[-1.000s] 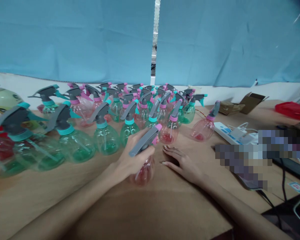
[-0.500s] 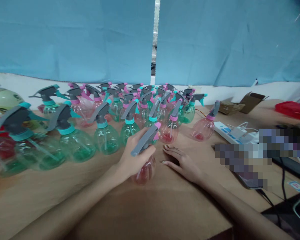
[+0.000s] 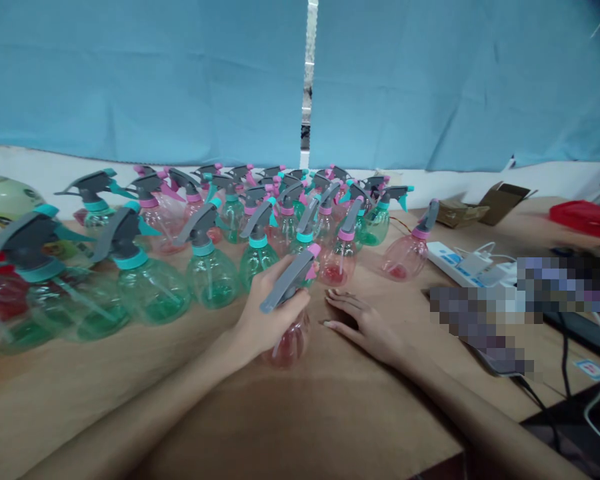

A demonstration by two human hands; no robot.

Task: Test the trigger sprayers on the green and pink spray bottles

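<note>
My left hand (image 3: 266, 303) is wrapped round the neck of a pink spray bottle (image 3: 289, 343) with a grey trigger head and pink nozzle. The bottle is upright at the middle of the table, and my fingers partly hide its collar. To its right, my right hand (image 3: 367, 327) rests on the tabletop with fingers stretched out, holding nothing. Just beyond my hands stand another pink spray bottle (image 3: 337, 267) and a green spray bottle (image 3: 260, 257). A further pink spray bottle (image 3: 405, 259) stands apart on the right.
Several green and pink spray bottles line the wooden table (image 3: 350, 407) at left and back. On the right are a white power strip (image 3: 450, 260), a cardboard box (image 3: 503, 205), a red cloth-like item (image 3: 585, 219) and cables. A blue sheet (image 3: 155, 80) hangs behind.
</note>
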